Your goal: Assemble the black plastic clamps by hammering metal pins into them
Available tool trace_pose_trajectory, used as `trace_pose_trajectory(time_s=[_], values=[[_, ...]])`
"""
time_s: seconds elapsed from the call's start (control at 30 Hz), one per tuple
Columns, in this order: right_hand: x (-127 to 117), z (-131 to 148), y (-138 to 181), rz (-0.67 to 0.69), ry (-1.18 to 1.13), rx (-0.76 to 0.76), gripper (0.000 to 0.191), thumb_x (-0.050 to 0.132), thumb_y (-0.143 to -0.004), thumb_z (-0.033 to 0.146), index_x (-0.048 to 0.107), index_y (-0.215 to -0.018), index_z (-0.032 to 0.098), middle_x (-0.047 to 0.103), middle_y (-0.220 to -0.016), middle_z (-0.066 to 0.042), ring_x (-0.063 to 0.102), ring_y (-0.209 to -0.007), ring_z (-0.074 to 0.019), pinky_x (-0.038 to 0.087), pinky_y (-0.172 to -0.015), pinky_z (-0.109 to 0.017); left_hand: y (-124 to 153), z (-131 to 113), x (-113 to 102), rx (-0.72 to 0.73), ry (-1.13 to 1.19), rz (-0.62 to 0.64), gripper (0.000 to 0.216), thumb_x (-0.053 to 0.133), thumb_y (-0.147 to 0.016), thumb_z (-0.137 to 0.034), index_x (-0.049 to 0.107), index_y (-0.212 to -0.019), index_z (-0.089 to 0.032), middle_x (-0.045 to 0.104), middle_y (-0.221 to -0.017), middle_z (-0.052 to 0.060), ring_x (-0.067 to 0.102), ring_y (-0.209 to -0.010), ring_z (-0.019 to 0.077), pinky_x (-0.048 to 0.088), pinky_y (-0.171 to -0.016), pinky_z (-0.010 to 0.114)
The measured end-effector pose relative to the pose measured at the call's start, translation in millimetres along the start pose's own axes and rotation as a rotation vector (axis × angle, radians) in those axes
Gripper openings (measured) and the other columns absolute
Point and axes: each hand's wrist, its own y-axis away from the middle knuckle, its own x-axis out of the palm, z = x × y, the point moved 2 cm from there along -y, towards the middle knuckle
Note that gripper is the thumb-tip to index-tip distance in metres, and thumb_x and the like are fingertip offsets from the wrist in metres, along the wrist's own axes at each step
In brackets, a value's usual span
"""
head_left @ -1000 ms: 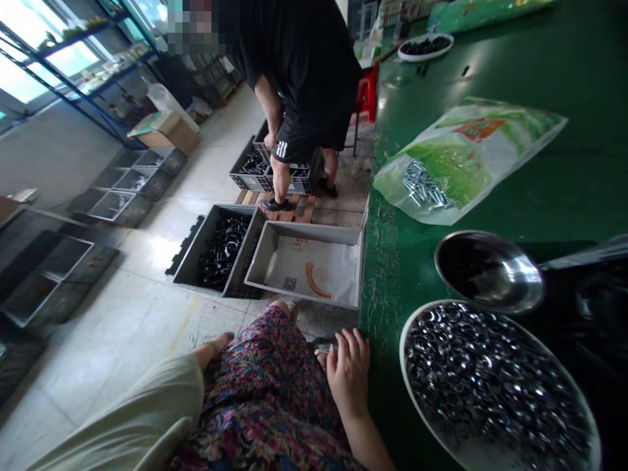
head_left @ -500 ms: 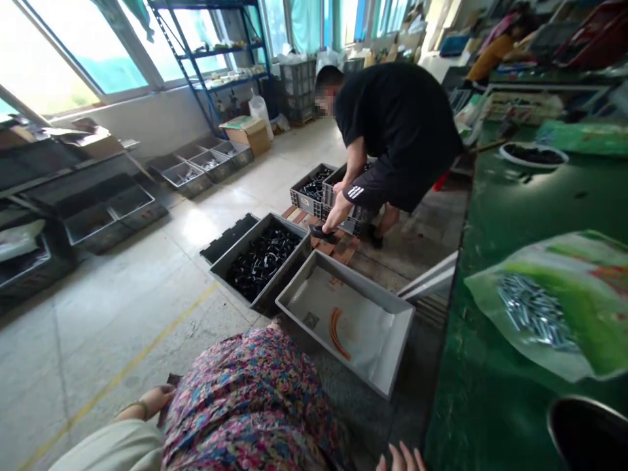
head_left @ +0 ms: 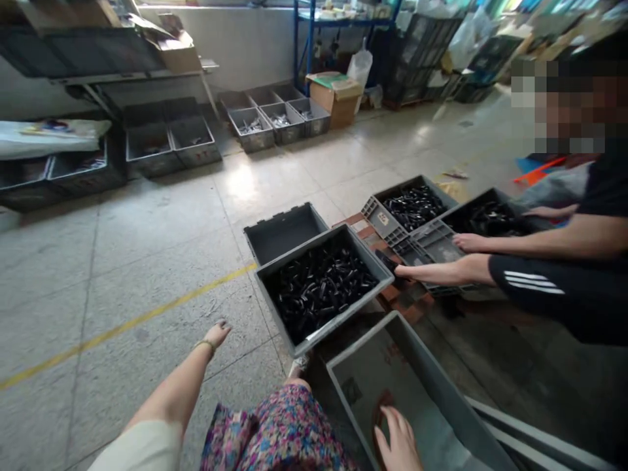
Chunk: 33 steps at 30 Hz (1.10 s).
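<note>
Gray bin [head_left: 422,371] at five o'clock sits beneath the right hand [head_left: 400,439], fingers loosely spread, contact unclear. Well apart, the left hand [head_left: 217,334] hangs near eight, its grip impossible to tell. Black parts [head_left: 324,288] fill a central crate [head_left: 275,322]; a co-worker [head_left: 534,288] bends at three.
</note>
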Motion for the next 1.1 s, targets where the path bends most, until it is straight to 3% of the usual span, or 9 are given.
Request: trace_pose_trajectory(time_s=[0.1, 0.2, 0.3, 0.37, 0.43, 0.63, 0.87, 1.0, 1.1], values=[[62, 20, -117, 0.120, 0.025, 0.048, 0.038, 0.044, -0.086, 0.031, 0.063, -0.115, 0.015, 0.064, -0.114, -0.017, 0.060, -0.110, -0.0310, 0.051, -0.093, -0.044, -83, -49, -7, 0.057, 0.039, 0.027, 0.035, 0.057, -0.091, -0.034, 0.056, -0.120, -0.014, 0.059, -0.119, 0.010, 0.061, -0.102, 0.0213, 0.053, -0.086, 0.043], [118, 81, -182, 0.221, 0.112, -0.024, 0.051, 0.050, -0.086, 0.037, 0.052, -0.131, 0.014, 0.055, -0.133, -0.020, 0.048, -0.127, -0.0342, 0.038, -0.104, -0.053, -148, -97, 8, 0.152, 0.070, 0.006, 0.041, 0.050, -0.094, -0.036, 0.052, -0.129, -0.015, 0.056, -0.129, 0.014, 0.055, -0.117, 0.0257, 0.047, -0.096, 0.043], [192, 161, -192, 0.638, 0.019, -0.286, 0.083, 0.067, -0.072, 0.042, 0.036, -0.146, 0.020, 0.041, -0.149, -0.016, 0.035, -0.138, -0.0333, 0.030, -0.110, -0.052, -175, -132, 46, 0.273, 0.068, -0.033, 0.047, 0.051, -0.090, -0.040, 0.049, -0.135, -0.025, 0.035, -0.153, 0.009, 0.023, -0.143, 0.0347, 0.032, -0.111, 0.050], [235, 196, -185, 0.894, 0.067, -0.103, 0.085, 0.067, -0.072, 0.032, 0.032, -0.148, 0.015, 0.048, -0.143, -0.019, 0.052, -0.126, -0.0308, 0.040, -0.102, -0.044, -174, -142, 70, 0.363, 0.012, -0.086, 0.044, 0.057, -0.086, -0.033, 0.055, -0.130, -0.031, 0.014, -0.161, 0.000, -0.003, -0.146, 0.0390, 0.020, -0.114, 0.057], [260, 214, -177, 0.983, 0.096, 0.036, 0.077, 0.060, -0.078, 0.022, 0.030, -0.148, 0.014, 0.053, -0.137, -0.020, 0.063, -0.110, -0.0279, 0.047, -0.091, -0.039, -167, -143, 82, 0.427, -0.066, -0.150, 0.042, 0.055, -0.084, -0.021, 0.060, -0.125, -0.032, 0.000, -0.162, -0.006, -0.014, -0.145, 0.0407, 0.017, -0.114, 0.060], [260, 213, -173, 0.961, 0.076, 0.146, 0.062, 0.046, -0.085, 0.012, 0.033, -0.146, 0.016, 0.063, -0.125, -0.016, 0.066, -0.104, -0.0237, 0.047, -0.085, -0.032, -163, -143, 71, 0.463, -0.160, -0.084, 0.054, 0.048, -0.084, -0.010, 0.052, -0.134, -0.031, -0.005, -0.162, 0.000, -0.010, -0.144, 0.0448, 0.017, -0.112, 0.065], [262, 222, -169, 0.829, 0.133, 0.254, 0.059, 0.054, -0.083, 0.015, 0.044, -0.140, 0.025, 0.069, -0.115, -0.008, 0.068, -0.098, -0.0219, 0.047, -0.078, -0.029, -167, -141, 80, 0.538, -0.095, -0.186, 0.056, 0.053, -0.084, -0.022, 0.044, -0.139, -0.027, 0.003, -0.162, 0.006, -0.006, -0.144, 0.0453, 0.014, -0.110, 0.069], [262, 228, -167, 0.796, 0.178, 0.291, 0.050, 0.046, -0.091, 0.025, 0.043, -0.141, 0.024, 0.069, -0.115, -0.010, 0.068, -0.098, -0.0232, 0.047, -0.080, -0.032, -192, -101, 53, 0.584, -0.008, -0.179, 0.064, 0.042, -0.093, -0.034, 0.018, -0.150, -0.021, 0.027, -0.154, 0.016, 0.022, -0.142, 0.0335, 0.027, -0.112, 0.052], [265, 227, -166, 0.789, 0.188, 0.279, 0.046, 0.042, -0.094, 0.029, 0.047, -0.139, 0.024, 0.071, -0.113, -0.010, 0.069, -0.096, -0.0232, 0.048, -0.079, -0.032, -236, -59, 25, 0.504, -0.064, -0.165, 0.053, 0.033, -0.095, -0.023, 0.027, -0.146, -0.014, 0.046, -0.137, 0.022, 0.041, -0.131, 0.0291, 0.036, -0.105, 0.045]])
